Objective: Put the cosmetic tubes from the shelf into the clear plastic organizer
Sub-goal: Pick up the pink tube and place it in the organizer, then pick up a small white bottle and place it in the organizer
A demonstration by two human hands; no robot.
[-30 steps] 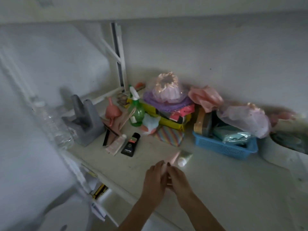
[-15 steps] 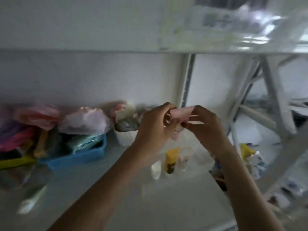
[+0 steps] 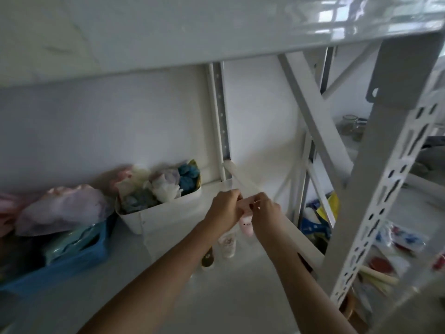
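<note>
A blue basket sits far left on the shelf, a white bin beside it. The left hand and right hand together pinch a pink tube, cap down, above standing tubes.

No legible text, small dark marks on pink tube, unreadable

Both bare forearms reach up from the near edge and converge mid-scene. The left hand and right hand meet almost knuckle to knuckle — fingers curled inward, pinching together the top of a pink tube that hangs down between them.
</note>
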